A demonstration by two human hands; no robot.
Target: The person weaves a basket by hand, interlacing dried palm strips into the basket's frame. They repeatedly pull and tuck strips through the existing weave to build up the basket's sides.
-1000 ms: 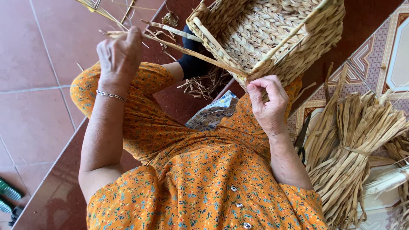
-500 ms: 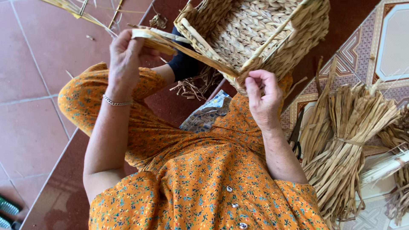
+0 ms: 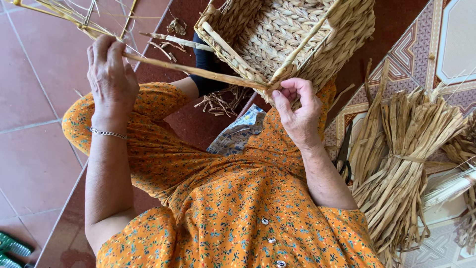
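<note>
A woven straw basket [image 3: 297,34] rests on my lap, its open side facing me. My right hand [image 3: 297,111] pinches the basket's near corner where a long dried fibre strand [image 3: 198,72] meets the rim. My left hand [image 3: 111,79] grips the other end of that strand, stretched taut out to the left. Loose thin straw ends [image 3: 64,12] fan out beyond my left hand. I wear an orange flowered dress [image 3: 223,198].
A tied bundle of dried fibre [image 3: 401,159] lies on the right on a patterned mat [image 3: 446,39]. Black scissors [image 3: 344,154] lie beside the bundle. Fibre scraps [image 3: 220,101] sit on the red tiled floor [image 3: 34,149]. Green objects [image 3: 12,248] show at the bottom left.
My left hand has moved down and left, pulling the strand tighter. My right hand stays at the basket's corner.
</note>
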